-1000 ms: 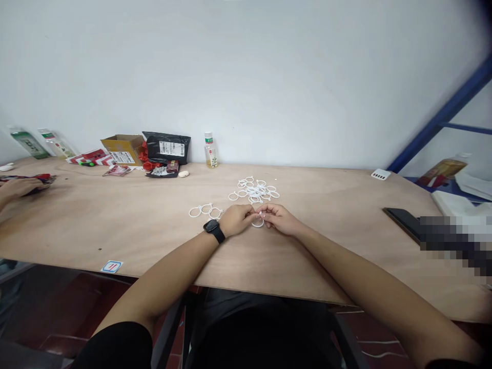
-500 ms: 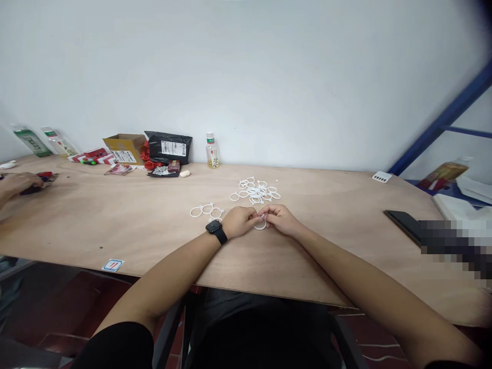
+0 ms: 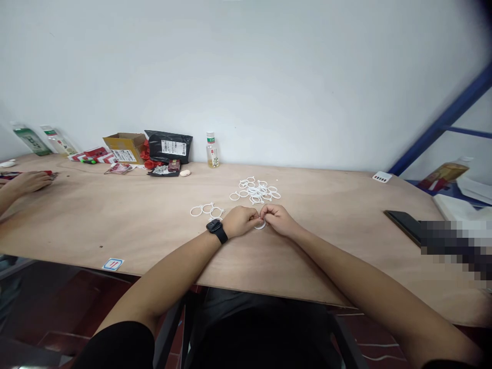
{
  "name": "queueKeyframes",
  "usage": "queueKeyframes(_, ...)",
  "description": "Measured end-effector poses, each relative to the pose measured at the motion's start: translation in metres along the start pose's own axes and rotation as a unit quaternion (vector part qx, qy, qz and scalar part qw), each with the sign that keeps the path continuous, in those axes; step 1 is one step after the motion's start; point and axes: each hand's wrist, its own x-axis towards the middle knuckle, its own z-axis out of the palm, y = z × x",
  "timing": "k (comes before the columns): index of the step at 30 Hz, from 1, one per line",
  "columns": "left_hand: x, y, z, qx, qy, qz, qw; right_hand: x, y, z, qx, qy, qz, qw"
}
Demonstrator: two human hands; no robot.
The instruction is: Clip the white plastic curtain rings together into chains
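Between my hands is a white plastic ring, its lower curve showing below my fingertips. My left hand, with a black watch on the wrist, pinches it from the left. From the other side my right hand grips it with curled fingers; the upper part of the ring is hidden by both hands. Beyond my hands lies a loose pile of white rings with small tabs. A smaller group of similar rings rests to the left, partly behind my left hand.
Along the wall stand a drink bottle, a black parcel bag and an open cardboard box. Another person's hand is at the far left. A dark phone-like slab lies right. A numbered label marks the front edge.
My fingers have closed in around the ring, and less of it shows. The other person's hand at the left has shifted to the right.
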Motion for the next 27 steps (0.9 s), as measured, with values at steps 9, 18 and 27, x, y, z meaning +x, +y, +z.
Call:
queueKeyframes(9, 0.003, -0.010, -0.004, 0.047, 0.017, 0.019, 0.999, 0.000, 0.006, -0.003, -0.100, 0.021, -0.028, 0.994)
queueKeyframes(18, -0.001, -0.044, -0.025, 0.211, 0.049, -0.120, 0.969, 0.011, 0.024, -0.035, -0.282, 0.062, -0.022, 0.957)
queueKeyframes(27, 0.008, -0.044, -0.011, 0.205, 0.029, -0.065, 0.976, 0.008, 0.025, -0.035, -0.311, 0.024, -0.043, 0.949)
